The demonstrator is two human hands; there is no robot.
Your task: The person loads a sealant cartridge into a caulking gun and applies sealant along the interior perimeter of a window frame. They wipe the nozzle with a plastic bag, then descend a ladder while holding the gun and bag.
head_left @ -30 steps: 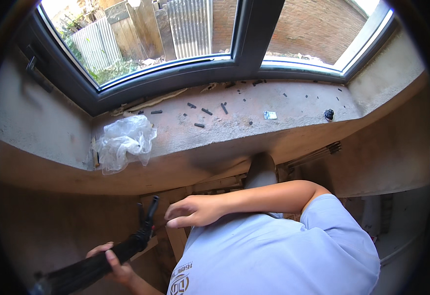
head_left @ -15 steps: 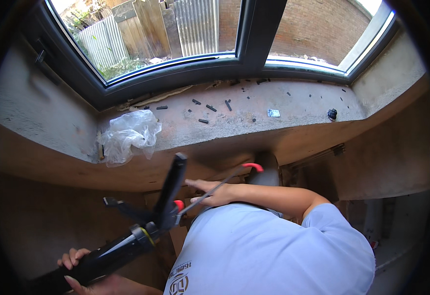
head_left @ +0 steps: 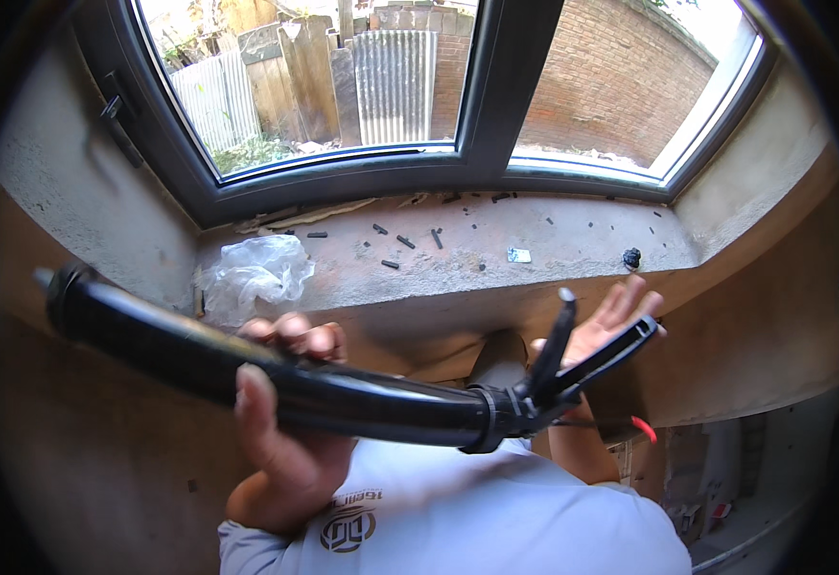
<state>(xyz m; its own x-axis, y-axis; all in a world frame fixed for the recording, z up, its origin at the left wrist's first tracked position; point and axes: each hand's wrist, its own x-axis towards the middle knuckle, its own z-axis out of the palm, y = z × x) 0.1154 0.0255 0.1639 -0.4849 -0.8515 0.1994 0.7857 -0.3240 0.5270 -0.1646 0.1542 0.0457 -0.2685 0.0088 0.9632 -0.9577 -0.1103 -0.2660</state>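
A black caulking gun (head_left: 391, 404) lies across the view. Its barrel slants from a pale tip at the upper left down to the handle and trigger (head_left: 573, 369) at the right. My left hand (head_left: 295, 455) is wrapped round the middle of the barrel, thumb on the near side and fingertips over the far side. Beyond the handle is my right hand (head_left: 606, 321), fingers spread and raised; I cannot tell whether the palm touches the handle. A thin rod with a red end (head_left: 644, 429) sticks out behind the handle, in front of my right forearm.
A concrete windowsill (head_left: 362, 283) runs ahead under a dark-framed window (head_left: 343, 179). On it lie a crumpled clear plastic bag (head_left: 261, 268), several short black pieces (head_left: 405, 241), a small blue-white packet (head_left: 518, 256) and a black lump (head_left: 631, 259). The wall curves round on both sides.
The caulking gun has swung up from the lower left, and its handle has moved right. My left hand rose with it. My right hand shifted right and now has its fingers spread upward.
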